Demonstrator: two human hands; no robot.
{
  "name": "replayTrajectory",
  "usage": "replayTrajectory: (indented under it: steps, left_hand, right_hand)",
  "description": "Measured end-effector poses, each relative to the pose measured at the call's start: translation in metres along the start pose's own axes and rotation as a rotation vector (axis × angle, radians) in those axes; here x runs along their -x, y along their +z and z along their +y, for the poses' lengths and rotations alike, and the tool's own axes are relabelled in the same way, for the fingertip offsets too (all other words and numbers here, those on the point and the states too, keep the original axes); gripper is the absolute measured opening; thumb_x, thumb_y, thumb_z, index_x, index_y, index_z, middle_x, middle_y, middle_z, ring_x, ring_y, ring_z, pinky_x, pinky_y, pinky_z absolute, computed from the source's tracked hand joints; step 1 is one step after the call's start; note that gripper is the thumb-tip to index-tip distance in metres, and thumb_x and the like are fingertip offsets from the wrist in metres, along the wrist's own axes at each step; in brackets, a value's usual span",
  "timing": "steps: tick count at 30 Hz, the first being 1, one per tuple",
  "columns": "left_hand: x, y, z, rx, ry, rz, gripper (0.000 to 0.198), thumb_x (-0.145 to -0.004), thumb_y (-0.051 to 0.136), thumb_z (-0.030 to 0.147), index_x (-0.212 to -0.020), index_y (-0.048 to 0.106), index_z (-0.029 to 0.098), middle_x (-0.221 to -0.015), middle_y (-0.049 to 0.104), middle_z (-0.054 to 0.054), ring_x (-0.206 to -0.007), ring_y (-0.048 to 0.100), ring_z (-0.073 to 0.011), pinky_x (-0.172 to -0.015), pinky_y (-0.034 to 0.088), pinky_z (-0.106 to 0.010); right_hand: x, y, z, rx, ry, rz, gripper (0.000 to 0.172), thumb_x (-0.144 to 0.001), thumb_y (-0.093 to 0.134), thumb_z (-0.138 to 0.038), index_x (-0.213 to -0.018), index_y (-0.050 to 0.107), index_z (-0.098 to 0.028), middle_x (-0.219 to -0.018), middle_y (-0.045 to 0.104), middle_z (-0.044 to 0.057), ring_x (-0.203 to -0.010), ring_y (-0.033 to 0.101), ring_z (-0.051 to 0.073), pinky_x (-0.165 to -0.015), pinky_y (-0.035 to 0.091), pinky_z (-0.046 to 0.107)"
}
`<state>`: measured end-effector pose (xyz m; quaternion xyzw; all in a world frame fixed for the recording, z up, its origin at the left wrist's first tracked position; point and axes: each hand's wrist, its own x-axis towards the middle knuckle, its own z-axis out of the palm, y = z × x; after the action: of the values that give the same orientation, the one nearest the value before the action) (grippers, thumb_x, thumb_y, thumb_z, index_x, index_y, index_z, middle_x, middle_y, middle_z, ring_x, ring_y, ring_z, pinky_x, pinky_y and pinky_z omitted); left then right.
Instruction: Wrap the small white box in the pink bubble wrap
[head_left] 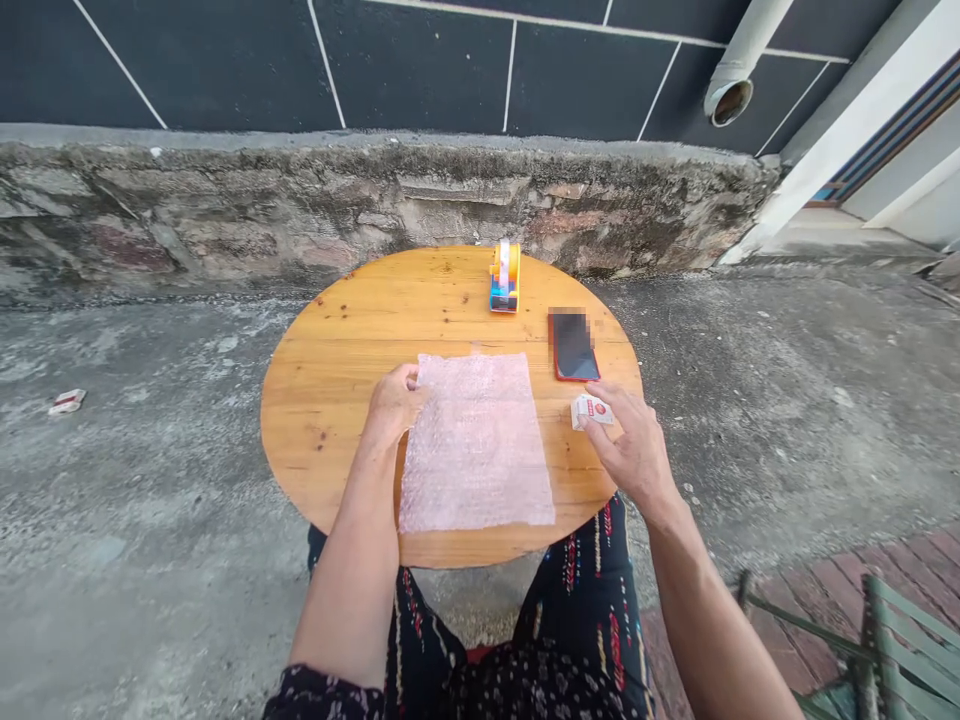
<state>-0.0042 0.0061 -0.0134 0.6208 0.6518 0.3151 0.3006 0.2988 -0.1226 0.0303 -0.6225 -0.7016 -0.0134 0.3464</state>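
Observation:
A sheet of pinkish, see-through bubble wrap [480, 440] lies flat on the round wooden table [337, 350]. My left hand [397, 400] is at its upper left edge, fingers curled and holding that edge. Over on the right, my right hand [630, 440] has thumb and fingers around a small white box [589, 411] with red print, which rests on the tabletop. Just above the box is a dark-screened phone [574, 345] with a red edge. At the far side of the table stands a yellow and blue tape dispenser [505, 280] with a roll of tape.
Beyond the table runs a low stone ledge [300, 210] under a dark tiled wall [420, 70]. A pipe [739, 80] sticks out at the upper right. A green chair [900, 640] stands at the lower right. Some litter [67, 401] lies on the concrete at left.

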Motion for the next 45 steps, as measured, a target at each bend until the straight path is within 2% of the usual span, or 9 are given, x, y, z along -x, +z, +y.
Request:
replayTrajectory:
  steps: [6, 11, 24, 28, 30, 32, 36, 41, 45]
  left_hand:
    - [-0.001, 0.0, 0.001, -0.048, 0.005, 0.006, 0.033, -0.066, 0.053, 0.024, -0.095, 0.067, 0.019, -0.065, 0.065, 0.002, -0.055, 0.054, -0.0137, -0.052, 0.035, -0.022]
    - [0.001, -0.001, 0.007, -0.112, 0.006, 0.027, 0.03, -0.068, 0.054, 0.023, -0.096, 0.066, 0.022, -0.067, 0.065, 0.002, -0.061, 0.058, -0.0159, -0.054, 0.035, -0.024]
    - [0.011, -0.002, 0.023, -0.357, -0.012, 0.143, 0.025, -0.081, 0.056, 0.028, -0.106, 0.059, 0.026, -0.094, 0.068, -0.005, -0.09, 0.062, -0.024, -0.072, 0.043, -0.03]
    - [0.027, -0.007, 0.039, -0.391, 0.191, 0.25, 0.029, -0.084, 0.053, 0.028, -0.111, 0.058, 0.019, -0.109, 0.062, -0.011, -0.106, 0.056, -0.0279, -0.089, 0.044, -0.037]
    - [0.042, -0.006, 0.049, -0.408, 0.36, 0.2, 0.029, -0.087, 0.048, 0.024, -0.113, 0.059, 0.018, -0.112, 0.062, -0.011, -0.111, 0.053, -0.0272, -0.095, 0.042, -0.038]
    - [0.059, -0.002, 0.053, -0.42, 0.524, 0.055, 0.03, -0.088, 0.044, 0.019, -0.114, 0.059, 0.019, -0.115, 0.062, -0.009, -0.112, 0.053, -0.0246, -0.099, 0.042, -0.037]
    - [0.091, 0.01, 0.036, -0.483, 0.628, -0.135, 0.037, -0.089, 0.047, 0.023, -0.125, 0.054, 0.018, -0.129, 0.056, -0.011, -0.122, 0.048, -0.026, -0.106, 0.039, -0.042]
    - [0.113, 0.003, -0.01, -0.514, 0.592, -0.098, 0.045, -0.092, 0.046, 0.034, -0.135, 0.047, 0.019, -0.145, 0.045, -0.011, -0.136, 0.037, -0.0286, -0.113, 0.032, -0.048]
    - [0.118, -0.004, -0.027, -0.476, 0.551, -0.028, 0.046, -0.091, 0.048, 0.035, -0.134, 0.049, 0.021, -0.144, 0.046, -0.011, -0.136, 0.037, -0.0295, -0.112, 0.034, -0.05]
  right_hand:
    - [-0.001, 0.034, -0.044, -0.143, -0.218, -0.205, 0.029, -0.09, 0.051, -0.023, -0.117, 0.061, -0.021, -0.126, 0.062, 0.008, -0.118, 0.055, 0.023, -0.102, 0.041, 0.045]
    - [-0.003, 0.069, -0.061, -0.028, -0.29, -0.46, 0.053, -0.087, 0.058, -0.033, -0.136, 0.047, -0.016, -0.143, 0.049, 0.013, -0.132, 0.042, 0.027, -0.109, 0.035, 0.048]
    - [-0.004, 0.08, -0.051, 0.078, -0.281, -0.442, 0.055, -0.09, 0.053, -0.042, -0.137, 0.047, -0.015, -0.147, 0.042, 0.013, -0.136, 0.035, 0.029, -0.112, 0.029, 0.049]
    - [-0.003, 0.08, -0.054, 0.08, -0.282, -0.432, 0.054, -0.09, 0.052, -0.042, -0.136, 0.048, -0.015, -0.147, 0.043, 0.014, -0.136, 0.036, 0.03, -0.111, 0.029, 0.049]
    - [-0.003, 0.08, -0.054, 0.072, -0.282, -0.425, 0.055, -0.09, 0.053, -0.042, -0.136, 0.048, -0.013, -0.146, 0.043, 0.015, -0.137, 0.035, 0.03, -0.112, 0.028, 0.049]
    - [-0.003, 0.08, -0.053, 0.058, -0.282, -0.415, 0.057, -0.09, 0.053, -0.043, -0.136, 0.048, -0.011, -0.146, 0.044, 0.016, -0.137, 0.035, 0.03, -0.112, 0.028, 0.048]
    - [-0.002, 0.083, -0.052, 0.034, -0.269, -0.401, 0.057, -0.09, 0.051, -0.043, -0.137, 0.047, -0.011, -0.145, 0.045, 0.016, -0.136, 0.035, 0.03, -0.112, 0.028, 0.049]
    - [-0.001, 0.082, -0.05, 0.021, -0.265, -0.391, 0.058, -0.087, 0.056, -0.04, -0.137, 0.047, -0.012, -0.146, 0.044, 0.016, -0.136, 0.036, 0.03, -0.113, 0.027, 0.049]
    - [0.0, 0.08, -0.049, 0.024, -0.254, -0.366, 0.056, -0.089, 0.054, -0.041, -0.136, 0.048, -0.011, -0.144, 0.046, 0.015, -0.134, 0.038, 0.03, -0.112, 0.03, 0.048]
